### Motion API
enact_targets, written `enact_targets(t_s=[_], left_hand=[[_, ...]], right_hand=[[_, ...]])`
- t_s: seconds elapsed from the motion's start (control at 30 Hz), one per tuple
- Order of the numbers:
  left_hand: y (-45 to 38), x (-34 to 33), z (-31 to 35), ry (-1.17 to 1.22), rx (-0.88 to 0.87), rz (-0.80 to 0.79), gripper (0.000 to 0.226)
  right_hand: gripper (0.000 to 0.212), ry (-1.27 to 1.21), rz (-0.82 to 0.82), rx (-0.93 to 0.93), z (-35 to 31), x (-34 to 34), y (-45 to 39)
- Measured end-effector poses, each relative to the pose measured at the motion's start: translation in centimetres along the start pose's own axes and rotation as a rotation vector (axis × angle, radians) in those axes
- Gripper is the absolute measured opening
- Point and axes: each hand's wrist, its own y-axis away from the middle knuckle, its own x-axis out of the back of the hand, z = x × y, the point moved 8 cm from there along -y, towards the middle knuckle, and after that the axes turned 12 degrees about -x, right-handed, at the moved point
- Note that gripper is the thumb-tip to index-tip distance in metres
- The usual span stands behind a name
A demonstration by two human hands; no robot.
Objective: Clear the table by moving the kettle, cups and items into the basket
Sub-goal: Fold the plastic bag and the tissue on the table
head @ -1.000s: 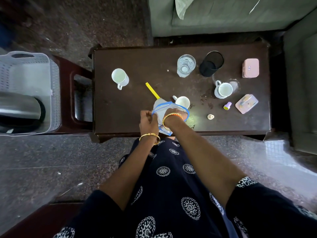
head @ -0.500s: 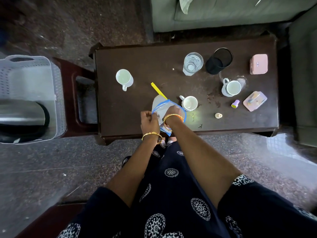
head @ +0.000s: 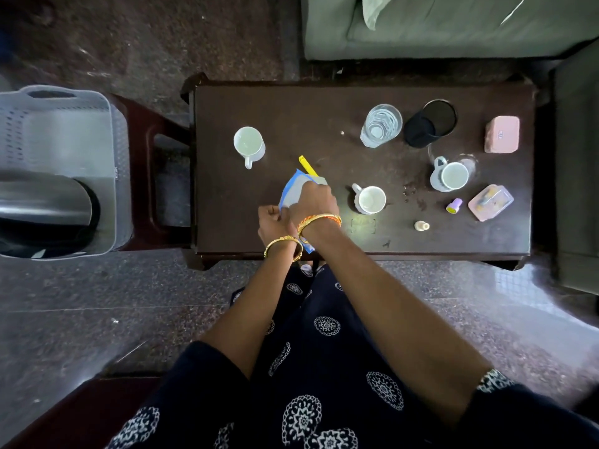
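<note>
My left hand (head: 274, 222) and right hand (head: 312, 202) both grip a clear pouch with blue edging (head: 291, 193) near the front of the dark table (head: 275, 108). A yellow strip (head: 308, 166) pokes out beyond the pouch. Three white cups stand on the table: one at the left (head: 249, 144), one in the middle (head: 370, 199), one at the right (head: 451, 175). The steel kettle (head: 45, 202) lies in the grey basket (head: 71, 102) at the left.
A glass of water (head: 381, 124), a black mesh holder (head: 429, 122), two pink boxes (head: 501, 134) (head: 490, 202), a small purple cap (head: 454, 205) and a tiny bottle (head: 421, 225) sit on the table's right half. The basket rests on a dark red chair (head: 155, 176). A green sofa (head: 437, 27) lies behind.
My right hand has shifted left and forward over the pouch, which now lies further from the middle cup. The left hand still holds its near corner.
</note>
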Motion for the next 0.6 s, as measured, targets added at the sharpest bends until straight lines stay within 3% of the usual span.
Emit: enact_targets(t_s=[0.07, 0.13, 0.23, 0.37, 0.47, 0.6], left_hand=[[-0.6, 0.7, 0.3, 0.017, 0.016, 0.043, 0.017], [-1.1, 1.5, 1.0, 0.056, 0.007, 0.088, 0.013], [-1.6, 2.5, 2.8, -0.012, -0.116, 0.142, 0.013], [-2.4, 3.5, 4.8, -0.09, -0.281, 0.207, 0.019], [-2.9, 2.9, 5.1, -0.222, -0.335, 0.192, 0.02], [-2.8, -1.4, 2.3, -0.339, -0.255, -0.031, 0.022]], right_hand=[[0.026, -0.006, 0.146, 0.124, -1.2, 0.9, 1.0], [0.021, -0.197, 0.254, 0.206, -1.4, 2.6, 1.8], [0.005, -0.746, 0.097, 0.099, 0.8, 4.1, 1.0], [0.019, -1.204, -0.056, -0.055, 4.3, 5.4, -1.2], [0.014, -1.293, -0.099, -0.076, 6.7, 6.0, -3.0], [0.017, -1.276, -0.085, -0.109, 10.7, 7.0, -4.8]])
